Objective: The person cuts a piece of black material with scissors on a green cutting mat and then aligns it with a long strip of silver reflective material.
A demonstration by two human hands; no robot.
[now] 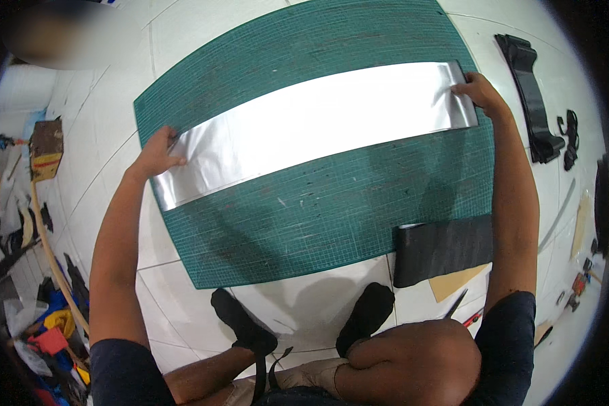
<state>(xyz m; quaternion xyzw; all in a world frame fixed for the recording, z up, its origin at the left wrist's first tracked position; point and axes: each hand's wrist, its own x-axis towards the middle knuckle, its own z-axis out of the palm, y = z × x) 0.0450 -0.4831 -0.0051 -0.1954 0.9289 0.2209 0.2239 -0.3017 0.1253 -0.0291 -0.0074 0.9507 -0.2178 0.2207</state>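
Observation:
A long, shiny silver-white strip [318, 101] of sheet material stretches across the green cutting mat [304, 189], its middle glaring brightly. My left hand [159, 154] pinches the strip near its left end, thumb on top and the other fingers at the upper edge. At the right end, my right hand [482, 93] grips the strip, the thumb lying over its silver face and the other fingers partly hidden at the edge. A dark border shows along that right end. Both arms reach forward, and the strip lies close to the mat's surface.
A folded black sheet [443, 250] overlaps the mat's near right corner, beside tan card [457, 283]. Farther right lie a folded black strip [531, 101] and a black cord bundle [570, 139]. Scraps and a wooden-handled broom [42, 233] crowd the left.

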